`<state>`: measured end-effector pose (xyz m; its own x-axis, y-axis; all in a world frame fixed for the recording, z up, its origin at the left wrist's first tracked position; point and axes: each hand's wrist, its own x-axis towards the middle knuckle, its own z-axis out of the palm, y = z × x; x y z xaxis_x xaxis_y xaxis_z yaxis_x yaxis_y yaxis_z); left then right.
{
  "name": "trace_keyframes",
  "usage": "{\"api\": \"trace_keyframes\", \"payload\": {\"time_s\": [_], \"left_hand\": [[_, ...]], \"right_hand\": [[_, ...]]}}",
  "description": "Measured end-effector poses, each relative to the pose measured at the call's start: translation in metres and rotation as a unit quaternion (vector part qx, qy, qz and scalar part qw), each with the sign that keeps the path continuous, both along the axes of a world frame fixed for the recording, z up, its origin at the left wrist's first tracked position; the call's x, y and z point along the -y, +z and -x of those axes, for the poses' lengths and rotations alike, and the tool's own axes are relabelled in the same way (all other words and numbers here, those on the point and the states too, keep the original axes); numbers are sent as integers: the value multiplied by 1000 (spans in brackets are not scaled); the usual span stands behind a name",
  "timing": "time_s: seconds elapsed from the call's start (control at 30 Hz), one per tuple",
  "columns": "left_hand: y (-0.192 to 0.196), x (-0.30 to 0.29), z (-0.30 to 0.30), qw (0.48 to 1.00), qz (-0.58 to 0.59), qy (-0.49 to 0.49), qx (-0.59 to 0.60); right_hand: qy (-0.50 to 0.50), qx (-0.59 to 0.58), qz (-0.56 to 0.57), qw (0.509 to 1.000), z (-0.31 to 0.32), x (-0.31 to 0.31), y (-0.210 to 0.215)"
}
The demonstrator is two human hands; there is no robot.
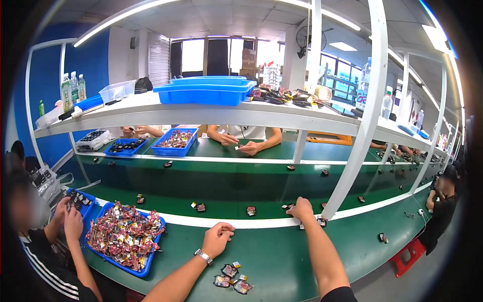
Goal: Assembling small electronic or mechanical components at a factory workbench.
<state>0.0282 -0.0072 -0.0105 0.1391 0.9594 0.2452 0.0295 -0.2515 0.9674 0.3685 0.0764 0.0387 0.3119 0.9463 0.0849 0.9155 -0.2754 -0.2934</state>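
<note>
My right hand reaches over the white rail to the green conveyor belt. Its fingertips are closed on a small electronic module with a whitish tab, partly hidden by the hand. A similar part lies by the rail near the wrist. My left hand, below a metal-banded watch, hovers over the green tabletop just before the rail. Its fingers are loosely bent and apart, with nothing seen in them. Beside that forearm lie three small dark-edged modules with pale and yellow tabs.
Left of my left arm, a blue tray is heaped with reddish modules. A co-worker's hands handle dark parts beyond it. More modules lie spaced along the belt. A white post rises right of my right hand, supporting an overhead shelf. People work opposite.
</note>
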Motion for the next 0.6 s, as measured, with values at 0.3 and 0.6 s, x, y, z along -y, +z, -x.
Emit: {"api": "trace_keyframes", "payload": {"time_s": [0.3,0.6], "left_hand": [[12,6,11,993,79,-75,52],[17,3,17,935,200,-285,68]], "right_hand": [[371,-206,-128,896,94,78,28],[470,-160,-176,850,140,121,14]]}}
